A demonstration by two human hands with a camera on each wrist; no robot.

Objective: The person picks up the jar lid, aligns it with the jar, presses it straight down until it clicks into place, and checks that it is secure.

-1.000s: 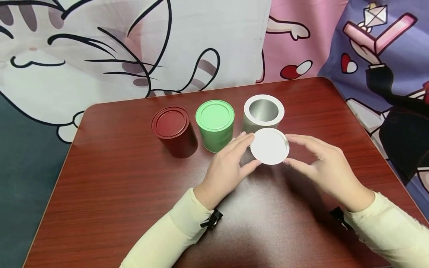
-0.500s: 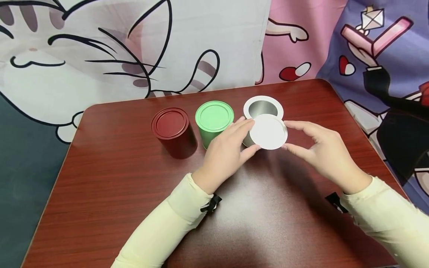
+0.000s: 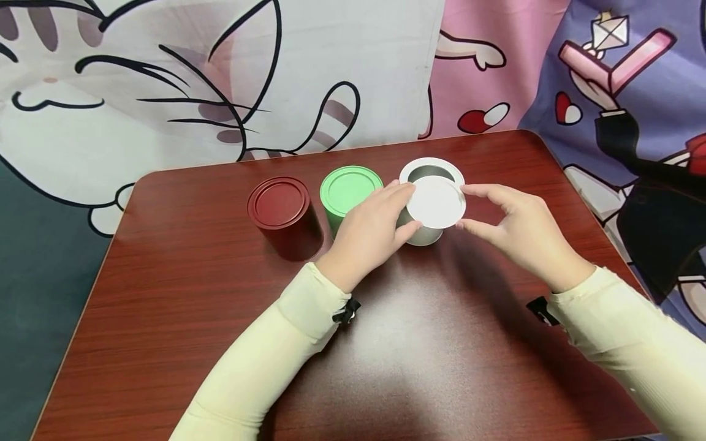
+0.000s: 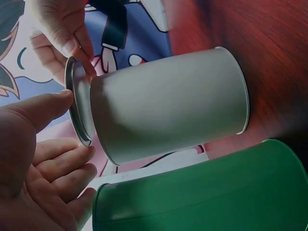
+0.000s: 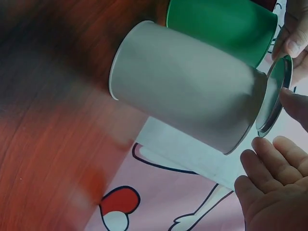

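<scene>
1. I see the left hand [image 3: 371,229] and right hand [image 3: 524,236] pinching the white lid [image 3: 436,202] by its rim, just above the silver tin [image 4: 168,103] – slightly near of its mouth.
2. I'd level it and centre it before pressing (tilted lids jam).
3. The tin stands far-right on a reddish wood-grain table [image 3: 193,318], beside the green tin [image 3: 349,193] and red tin [image 3: 284,214] – cartoon cloth [image 3: 165,79] behind.

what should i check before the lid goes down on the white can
1. White lid pinched at its edge by left hand and right hand: ok.
2. Lid centred over white can: not ok, it sits toward the near side, far part of the opening uncovered.
3. Lid seated: not ok, the wrist views show a gap.
4. Can upright on table: ok.
5. Green can clear of the lid: ok.
6. Can empty: cannot tell.
</scene>
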